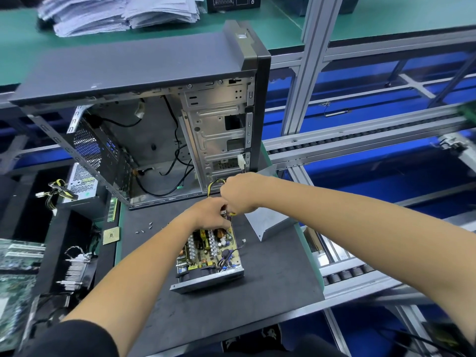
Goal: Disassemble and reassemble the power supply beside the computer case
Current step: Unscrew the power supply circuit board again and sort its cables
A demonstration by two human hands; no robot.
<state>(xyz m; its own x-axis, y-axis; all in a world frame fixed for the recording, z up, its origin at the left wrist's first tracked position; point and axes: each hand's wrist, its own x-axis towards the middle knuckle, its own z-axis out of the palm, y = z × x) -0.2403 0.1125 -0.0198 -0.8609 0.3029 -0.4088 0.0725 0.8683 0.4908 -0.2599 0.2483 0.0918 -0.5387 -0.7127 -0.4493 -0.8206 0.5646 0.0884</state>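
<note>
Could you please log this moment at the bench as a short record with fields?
Power supply: open power supply, cover off, circuit board exposed, on the black mat
Cover: bent metal cover, lying right of it
Left hand: left hand, fingers curled on the cable bundle at the unit's far end
Right hand: right hand, gripping the same cables
Computer case: computer case, open side facing the person, behind the unit
Screws: loose screws, left on the mat

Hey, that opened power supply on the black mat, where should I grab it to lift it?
Grip the opened power supply with its exposed circuit board by its bare metal side walls, coming from above with one hand on each long side. The cover is off and the components stand upright, so keep fingers off the board and the wire bundle at its far end.
</note>
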